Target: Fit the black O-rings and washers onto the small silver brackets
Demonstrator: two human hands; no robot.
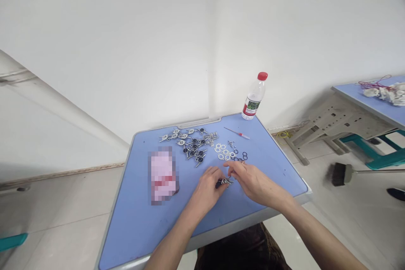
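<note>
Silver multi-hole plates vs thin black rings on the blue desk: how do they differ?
The silver lobed multi-hole plates are pale and metallic; the thin black rings are dark. The plates show several holes each, the rings one. The plates also look larger than the rings. Both lie flat and loose on the blue table top.

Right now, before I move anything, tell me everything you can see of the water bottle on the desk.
The plastic water bottle stands at the far edge of the blue desktop, in front of the white wall. It has a red cap, a clear body, and a label with a green picture and red band around its lower part. It looks upright, though the wide view makes it lean. No hand touches it. How much water it holds is hard to tell.
</note>
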